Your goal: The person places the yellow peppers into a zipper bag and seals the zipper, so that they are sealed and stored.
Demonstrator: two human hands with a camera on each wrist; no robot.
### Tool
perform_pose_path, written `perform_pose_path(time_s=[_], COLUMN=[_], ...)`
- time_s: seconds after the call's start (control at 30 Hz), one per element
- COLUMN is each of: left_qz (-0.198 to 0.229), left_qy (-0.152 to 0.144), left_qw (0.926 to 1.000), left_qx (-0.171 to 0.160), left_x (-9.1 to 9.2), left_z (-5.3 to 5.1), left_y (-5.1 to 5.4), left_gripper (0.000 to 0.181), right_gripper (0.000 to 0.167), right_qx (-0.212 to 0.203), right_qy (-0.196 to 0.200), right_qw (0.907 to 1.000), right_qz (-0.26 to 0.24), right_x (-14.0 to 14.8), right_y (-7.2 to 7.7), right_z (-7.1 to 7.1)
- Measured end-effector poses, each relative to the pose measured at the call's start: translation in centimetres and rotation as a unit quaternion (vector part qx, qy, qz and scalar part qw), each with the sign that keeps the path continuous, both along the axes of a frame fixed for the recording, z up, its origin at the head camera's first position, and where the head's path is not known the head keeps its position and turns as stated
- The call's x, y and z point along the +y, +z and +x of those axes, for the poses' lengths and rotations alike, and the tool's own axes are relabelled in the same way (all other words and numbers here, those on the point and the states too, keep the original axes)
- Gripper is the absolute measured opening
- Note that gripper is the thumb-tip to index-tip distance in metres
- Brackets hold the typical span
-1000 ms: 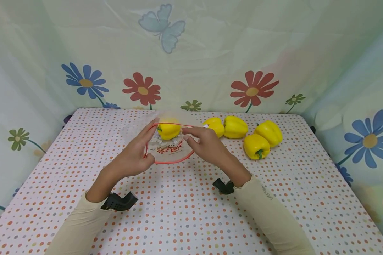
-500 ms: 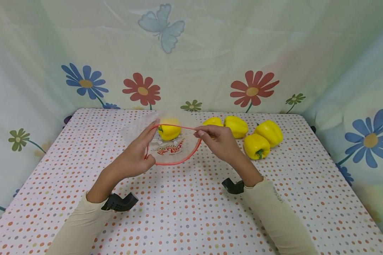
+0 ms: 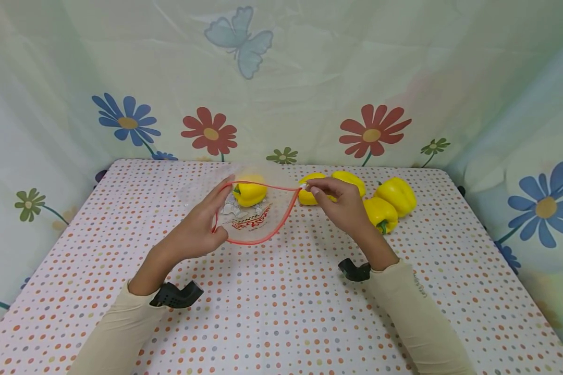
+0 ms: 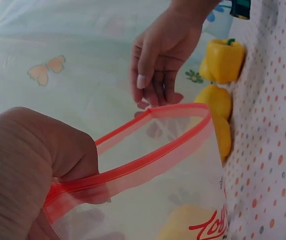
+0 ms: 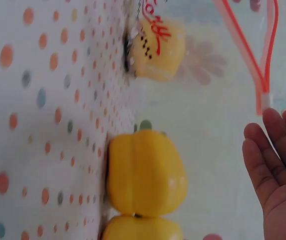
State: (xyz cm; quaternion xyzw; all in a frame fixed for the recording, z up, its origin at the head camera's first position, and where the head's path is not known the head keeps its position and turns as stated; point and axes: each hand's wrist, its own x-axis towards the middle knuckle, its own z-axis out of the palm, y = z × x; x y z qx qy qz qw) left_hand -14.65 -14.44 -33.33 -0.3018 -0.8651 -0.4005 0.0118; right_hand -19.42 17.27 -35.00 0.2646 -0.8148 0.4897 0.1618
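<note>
A clear zip bag [image 3: 253, 224] with a red rim and red print has its mouth apart, and a yellow pepper [image 3: 250, 195] shows inside it. My left hand [image 3: 194, 232] holds the left end of the bag's rim, fingers and thumb spread along it; the left wrist view has this hand [image 4: 38, 165] curled over the red rim [image 4: 138, 164]. At the opposite corner, fingertips of my right hand [image 3: 340, 203] are at the white zip slider [image 3: 304, 186]. Seen from the right wrist, that hand [image 5: 282, 175] has its fingers loosely extended beside the slider [image 5: 266, 100], thumb hidden.
Several loose yellow peppers [image 3: 396, 196] lie right of the bag on the dotted tablecloth [image 3: 262, 302], partly behind my right hand. A flowered curtain [image 3: 309, 78] stands along the back and sides. A black device [image 3: 175, 295] sits at my left wrist.
My right hand has moved right along the rim to the slider corner. It pinched the rim midway, and its fingers are now looser. The mouth's right side is drawn outward. My left hand stays put.
</note>
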Motion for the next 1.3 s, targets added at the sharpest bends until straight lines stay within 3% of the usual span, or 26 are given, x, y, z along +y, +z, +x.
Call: perform_pose_path(time_s=[0.27, 0.67, 1.03, 1.3], left_qz=[0.003, 0.001, -0.001, -0.009], left_qy=[-0.003, -0.002, 0.001, 0.006], left_qw=[1.0000, 1.0000, 0.9999, 0.9999], left_qx=[-0.002, -0.007, -0.010, -0.008], left_x=[0.0, -0.1, -0.1, -0.2], left_z=[0.0, 0.0, -0.1, -0.1], left_y=[-0.1, 0.0, -0.1, -0.2], left_gripper=[0.084, 0.085, 0.085, 0.086], right_gripper=[0.028, 0.044, 0.058, 0.064], right_qx=[-0.040, -0.099, -0.159, -0.172], right_qy=[-0.045, -0.045, -0.054, -0.047], right_qw=[0.9976, 0.9925, 0.9823, 0.9714], right_qz=[0.034, 0.057, 0.082, 0.157], right_x=[1.9, 2.6, 2.0, 1.7], right_y=[-1.2, -2.0, -2.7, -2.9], right_z=[-1.3, -3.0, -4.3, -4.7])
